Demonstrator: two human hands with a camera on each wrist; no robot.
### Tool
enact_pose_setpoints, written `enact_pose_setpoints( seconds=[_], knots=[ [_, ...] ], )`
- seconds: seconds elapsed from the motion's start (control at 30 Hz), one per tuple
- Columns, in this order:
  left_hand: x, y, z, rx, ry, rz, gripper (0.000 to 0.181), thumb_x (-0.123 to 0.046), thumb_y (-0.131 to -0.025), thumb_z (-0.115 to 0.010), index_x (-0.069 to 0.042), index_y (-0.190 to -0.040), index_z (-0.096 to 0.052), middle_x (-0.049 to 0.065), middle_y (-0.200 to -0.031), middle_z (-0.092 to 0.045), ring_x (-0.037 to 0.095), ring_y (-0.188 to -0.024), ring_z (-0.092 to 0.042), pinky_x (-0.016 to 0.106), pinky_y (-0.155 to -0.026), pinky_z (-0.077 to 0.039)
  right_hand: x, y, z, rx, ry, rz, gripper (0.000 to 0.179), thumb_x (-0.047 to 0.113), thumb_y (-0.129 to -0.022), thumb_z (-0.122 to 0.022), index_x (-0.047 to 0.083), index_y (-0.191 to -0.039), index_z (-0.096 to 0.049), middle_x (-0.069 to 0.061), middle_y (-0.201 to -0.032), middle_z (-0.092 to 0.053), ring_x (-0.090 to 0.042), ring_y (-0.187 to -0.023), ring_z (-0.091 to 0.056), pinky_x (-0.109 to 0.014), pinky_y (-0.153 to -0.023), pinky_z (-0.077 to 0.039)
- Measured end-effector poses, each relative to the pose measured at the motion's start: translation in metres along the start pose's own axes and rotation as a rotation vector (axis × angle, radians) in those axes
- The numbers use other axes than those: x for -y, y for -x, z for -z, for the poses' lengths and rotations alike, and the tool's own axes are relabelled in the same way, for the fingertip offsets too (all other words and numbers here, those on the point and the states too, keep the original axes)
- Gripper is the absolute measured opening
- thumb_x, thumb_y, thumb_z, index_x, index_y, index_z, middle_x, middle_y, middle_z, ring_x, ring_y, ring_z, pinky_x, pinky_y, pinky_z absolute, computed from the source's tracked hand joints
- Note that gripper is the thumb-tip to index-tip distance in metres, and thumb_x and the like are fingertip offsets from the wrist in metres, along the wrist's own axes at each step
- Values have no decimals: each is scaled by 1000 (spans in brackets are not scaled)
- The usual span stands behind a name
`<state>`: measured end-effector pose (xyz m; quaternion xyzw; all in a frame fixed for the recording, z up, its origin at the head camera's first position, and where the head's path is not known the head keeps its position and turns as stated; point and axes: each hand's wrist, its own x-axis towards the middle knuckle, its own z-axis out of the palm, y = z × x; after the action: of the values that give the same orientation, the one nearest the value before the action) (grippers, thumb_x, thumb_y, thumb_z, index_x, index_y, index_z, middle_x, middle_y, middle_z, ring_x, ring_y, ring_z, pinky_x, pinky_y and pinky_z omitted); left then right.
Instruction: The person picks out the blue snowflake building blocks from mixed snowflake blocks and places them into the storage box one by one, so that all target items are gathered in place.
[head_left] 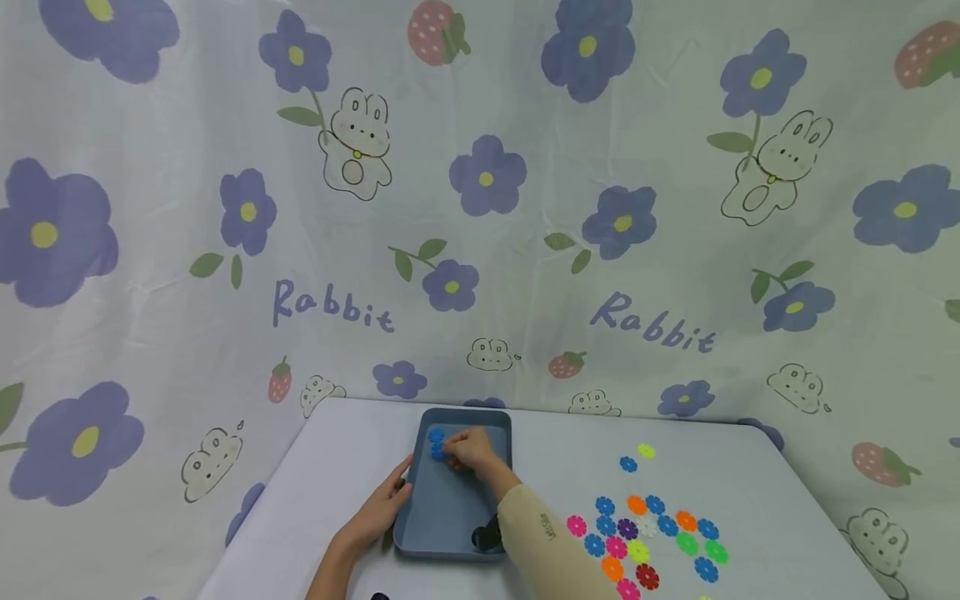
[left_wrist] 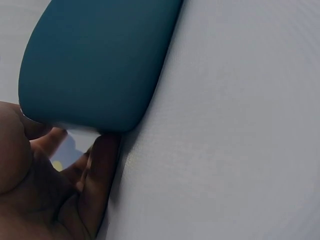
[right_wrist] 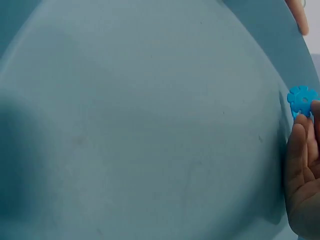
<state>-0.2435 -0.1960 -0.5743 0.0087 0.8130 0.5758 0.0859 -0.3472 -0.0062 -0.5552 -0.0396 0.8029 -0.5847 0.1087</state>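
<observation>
A grey-blue tray (head_left: 450, 508) lies on the white table. My left hand (head_left: 380, 510) rests against its left side with fingers extended, and in the left wrist view the fingertips touch the tray's outer wall (left_wrist: 95, 75). Over the far half of the tray, my right hand (head_left: 472, 450) pinches a blue snowflake disc (head_left: 438, 452) between thumb and fingers. Right beyond it, toward the far left corner of the tray, is another blue snowflake disc (head_left: 436, 435). The right wrist view shows blue notched plastic (right_wrist: 301, 101) at the fingertips; the hand partly hides it.
Many loose snowflake discs in blue, orange, pink, green, yellow, purple and red lie right of the tray, such as an orange disc (head_left: 637, 505) and a dark red disc (head_left: 647, 576). A patterned curtain (head_left: 525, 250) hangs behind the table (head_left: 352, 433).
</observation>
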Motion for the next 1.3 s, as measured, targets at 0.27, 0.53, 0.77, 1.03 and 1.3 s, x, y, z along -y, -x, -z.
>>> enact_pose_setpoints(
  seconds=[0.27, 0.53, 0.77, 1.03, 1.3],
  knots=[
    [-2, -1, 1, 7, 0, 12, 54, -25, -106, -43, -18, -156, -24, 36, -150, -22, 54, -137, -19, 66, -106, -17, -3, -1, -11, -41, -16, 8, 5, 7, -84, -74, 2, -83, -72, -3, -63, -61, -12, -53, -58, -26, -51, -50],
    [-1, 0, 1, 19, 11, -10, 54, -22, -106, -43, -17, -156, -24, 37, -149, -23, 54, -136, -19, 66, -106, -18, -3, -3, -19, -73, -75, 22, 5, 0, -81, -74, 4, -82, -70, -3, -65, -62, -13, -50, -58, -25, -46, -49],
    [-2, 1, 1, 16, 1, -18, 54, -22, -106, -43, -17, -156, -24, 38, -148, -23, 54, -136, -20, 66, -105, -18, -5, -4, -22, -93, -52, 35, 6, 0, -82, -73, 5, -80, -70, -2, -64, -61, -11, -48, -56, -23, -44, -47],
    [-2, 1, 0, 18, -9, -19, 54, -24, -106, -43, -16, -156, -23, 37, -150, -21, 54, -136, -18, 66, -106, -17, -6, -4, -22, -121, -5, 44, 4, 2, -81, -74, 4, -79, -70, -3, -63, -61, -15, -49, -58, -25, -42, -47],
    [-2, 0, -1, 10, -6, -12, 55, -24, -105, -43, -18, -156, -23, 30, -155, -16, 50, -139, -15, 64, -108, -13, -8, -4, -25, -148, 75, 68, 3, 5, -82, -74, 4, -80, -71, -1, -62, -61, -13, -48, -58, -25, -43, -47]
  ],
)
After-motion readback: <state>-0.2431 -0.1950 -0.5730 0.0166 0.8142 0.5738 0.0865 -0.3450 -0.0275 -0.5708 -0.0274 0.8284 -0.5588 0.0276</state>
